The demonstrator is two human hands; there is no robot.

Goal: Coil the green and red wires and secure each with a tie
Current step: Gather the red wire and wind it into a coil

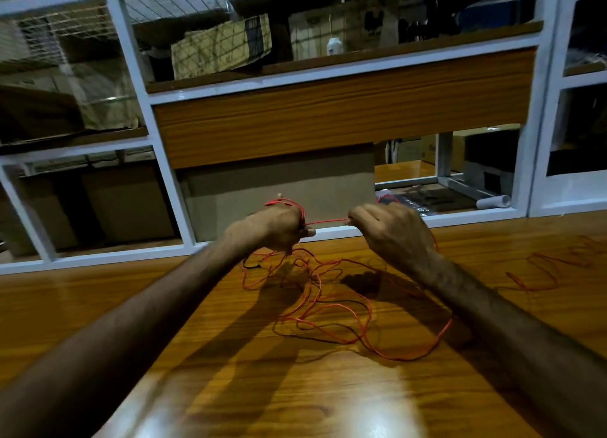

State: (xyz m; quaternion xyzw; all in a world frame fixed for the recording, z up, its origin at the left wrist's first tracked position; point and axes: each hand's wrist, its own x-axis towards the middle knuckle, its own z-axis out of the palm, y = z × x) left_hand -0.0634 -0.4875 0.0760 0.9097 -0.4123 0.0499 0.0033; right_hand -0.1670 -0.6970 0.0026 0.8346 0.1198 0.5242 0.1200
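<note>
The red wire (328,306) lay in loose tangled loops at the table's (98,306) centre. Several turns were wound round the left hand (282,224), used seemingly as a former. A taut length was pinched at three o'clock by the right hand (391,227). Open tabletop remained toward six o'clock; no green wire was seen.

Two bare forearms in view, no sleeves visible on either, no watch, rings or gloves. Left hand (282,227) at about 11 o'clock of centre frame, right hand (394,230) at about 1 o'clock. Visible hair along the right forearm. Knuckles and tendons plain on the right. Motion blur softens both arms near the frame's bottom.
</note>
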